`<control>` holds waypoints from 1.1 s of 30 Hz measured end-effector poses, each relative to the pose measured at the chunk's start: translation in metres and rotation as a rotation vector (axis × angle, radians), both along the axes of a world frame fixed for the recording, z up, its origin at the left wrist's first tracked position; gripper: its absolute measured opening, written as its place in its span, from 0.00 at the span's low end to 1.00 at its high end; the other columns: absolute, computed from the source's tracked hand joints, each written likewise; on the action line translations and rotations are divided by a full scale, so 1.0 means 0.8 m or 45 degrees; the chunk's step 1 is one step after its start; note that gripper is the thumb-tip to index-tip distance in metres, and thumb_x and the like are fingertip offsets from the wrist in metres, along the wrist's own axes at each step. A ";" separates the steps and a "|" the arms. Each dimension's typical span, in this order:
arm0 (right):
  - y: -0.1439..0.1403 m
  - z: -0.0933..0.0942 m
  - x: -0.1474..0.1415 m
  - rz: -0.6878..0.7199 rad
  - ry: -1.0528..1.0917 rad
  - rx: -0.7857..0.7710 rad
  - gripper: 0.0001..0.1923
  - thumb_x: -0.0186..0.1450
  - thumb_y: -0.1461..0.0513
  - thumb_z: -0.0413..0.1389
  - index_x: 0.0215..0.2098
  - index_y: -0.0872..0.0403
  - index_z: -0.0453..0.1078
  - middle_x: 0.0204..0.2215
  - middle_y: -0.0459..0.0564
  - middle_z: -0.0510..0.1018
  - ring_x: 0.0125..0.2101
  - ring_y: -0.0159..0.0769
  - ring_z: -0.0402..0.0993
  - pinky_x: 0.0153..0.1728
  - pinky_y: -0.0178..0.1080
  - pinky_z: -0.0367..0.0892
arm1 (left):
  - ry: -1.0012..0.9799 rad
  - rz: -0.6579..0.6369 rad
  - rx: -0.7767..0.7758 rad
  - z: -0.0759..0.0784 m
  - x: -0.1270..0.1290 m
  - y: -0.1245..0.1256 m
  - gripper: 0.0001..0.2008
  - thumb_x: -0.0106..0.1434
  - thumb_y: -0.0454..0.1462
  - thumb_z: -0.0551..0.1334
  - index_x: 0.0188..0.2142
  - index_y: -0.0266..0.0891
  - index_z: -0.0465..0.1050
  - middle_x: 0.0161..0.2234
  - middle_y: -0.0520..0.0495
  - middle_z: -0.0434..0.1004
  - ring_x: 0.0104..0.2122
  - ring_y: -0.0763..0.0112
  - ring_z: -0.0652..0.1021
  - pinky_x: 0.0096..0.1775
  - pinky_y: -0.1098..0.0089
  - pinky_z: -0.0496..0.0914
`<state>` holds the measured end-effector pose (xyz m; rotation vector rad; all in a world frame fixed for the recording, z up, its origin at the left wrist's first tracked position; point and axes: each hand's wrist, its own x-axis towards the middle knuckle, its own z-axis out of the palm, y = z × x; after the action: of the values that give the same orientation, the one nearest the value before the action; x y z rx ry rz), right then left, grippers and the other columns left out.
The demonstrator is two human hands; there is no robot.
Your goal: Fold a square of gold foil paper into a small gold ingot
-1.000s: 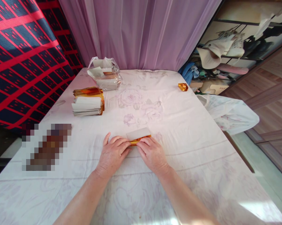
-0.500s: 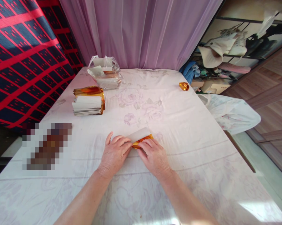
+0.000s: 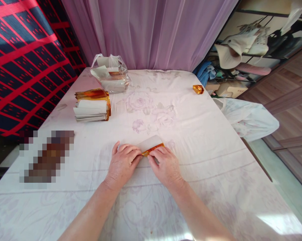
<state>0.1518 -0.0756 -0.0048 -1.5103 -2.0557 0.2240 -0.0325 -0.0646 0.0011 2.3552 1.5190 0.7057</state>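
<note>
A sheet of gold foil paper point(image 3: 151, 143), white side up with a folded gold strip along its near edge, lies on the cloth-covered table between my hands. My left hand point(image 3: 124, 161) grips the sheet's left end, its thumb and fingertips pressed on the fold while one finger sticks out. On the right part of the gold edge, my right hand point(image 3: 165, 164) pinches the fold with bent fingers. The fingertips of both hands nearly meet at the fold. Parts of the sheet are hidden beneath them.
At the left stands a stack of gold and white paper point(image 3: 92, 108), with a clear plastic bag point(image 3: 110, 75) of similar sheets behind it. A folded gold piece point(image 3: 198, 89) sits at the far right corner. A blurred-out object point(image 3: 48, 157) lies left. A white bag point(image 3: 253, 118) hangs beside the table.
The gold strip at the sheet's near edge looks narrower, and more white shows above it. Both hands stay at the fold. The view has shifted slightly.
</note>
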 end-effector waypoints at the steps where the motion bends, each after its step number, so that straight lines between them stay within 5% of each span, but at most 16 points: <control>1: 0.000 0.001 0.000 0.006 0.016 -0.011 0.07 0.65 0.63 0.55 0.30 0.51 0.74 0.30 0.48 0.77 0.34 0.38 0.72 0.37 0.39 0.64 | 0.003 0.003 -0.002 0.000 0.000 0.000 0.06 0.68 0.37 0.60 0.37 0.48 0.76 0.40 0.53 0.82 0.44 0.64 0.77 0.60 0.48 0.52; 5: -0.002 0.002 -0.004 0.018 0.047 -0.038 0.04 0.66 0.61 0.56 0.35 0.50 0.74 0.32 0.47 0.79 0.35 0.38 0.73 0.37 0.39 0.63 | 0.024 0.000 -0.002 -0.001 0.000 0.000 0.06 0.68 0.37 0.60 0.37 0.47 0.76 0.41 0.53 0.82 0.44 0.64 0.77 0.60 0.48 0.52; 24: 0.003 0.000 -0.007 -0.119 -0.039 -0.092 0.08 0.65 0.62 0.58 0.27 0.50 0.70 0.25 0.44 0.78 0.28 0.35 0.73 0.30 0.38 0.56 | -0.069 0.085 -0.034 -0.002 0.009 0.002 0.05 0.66 0.37 0.62 0.34 0.44 0.76 0.39 0.50 0.79 0.42 0.61 0.75 0.57 0.47 0.59; 33: 0.005 0.000 -0.006 -0.114 -0.019 -0.125 0.07 0.64 0.63 0.59 0.27 0.50 0.69 0.25 0.44 0.78 0.28 0.35 0.72 0.30 0.38 0.55 | 0.120 -0.063 0.214 0.008 -0.003 -0.021 0.12 0.69 0.35 0.57 0.49 0.44 0.76 0.35 0.47 0.74 0.35 0.64 0.70 0.42 0.60 0.66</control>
<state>0.1468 -0.0713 -0.0048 -1.6633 -2.0095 0.2829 -0.0349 -0.0815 0.0071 2.5742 1.4852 0.7478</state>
